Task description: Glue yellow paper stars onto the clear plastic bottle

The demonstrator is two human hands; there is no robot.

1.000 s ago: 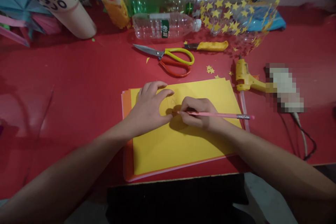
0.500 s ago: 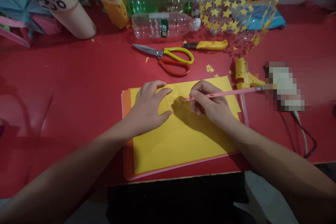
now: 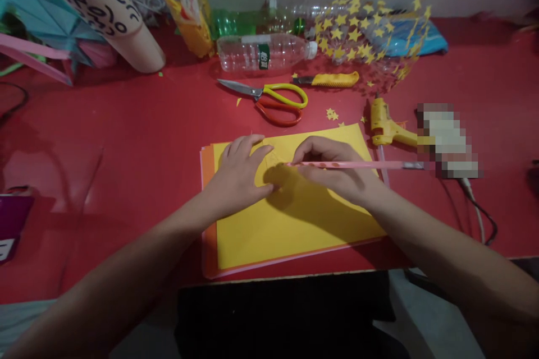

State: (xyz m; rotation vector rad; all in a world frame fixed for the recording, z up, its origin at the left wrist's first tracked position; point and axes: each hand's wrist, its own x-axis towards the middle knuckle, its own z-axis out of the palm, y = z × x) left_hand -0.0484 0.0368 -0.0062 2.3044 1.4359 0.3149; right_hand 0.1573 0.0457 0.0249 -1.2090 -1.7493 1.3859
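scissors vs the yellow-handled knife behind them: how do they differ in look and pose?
The scissors have two looped handles, one yellow-green and one red, and bare silver blades pointing left; the knife has a single straight yellow handle, with only a short dark blade end showing at its left. The scissors lie nearer the yellow paper; the knife lies farther back, by the clear bottle. Both lie flat on the red table, untouched by either hand.

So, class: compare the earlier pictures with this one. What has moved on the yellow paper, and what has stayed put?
The right hand, keeping its grip on the thin pink pencil, lifted away from the sheet's middle, then settled; the pencil now lies nearly level, tip beside the left hand. That hand stays flat on the yellow paper sheet. The yellow-and-red scissors are unmoved.
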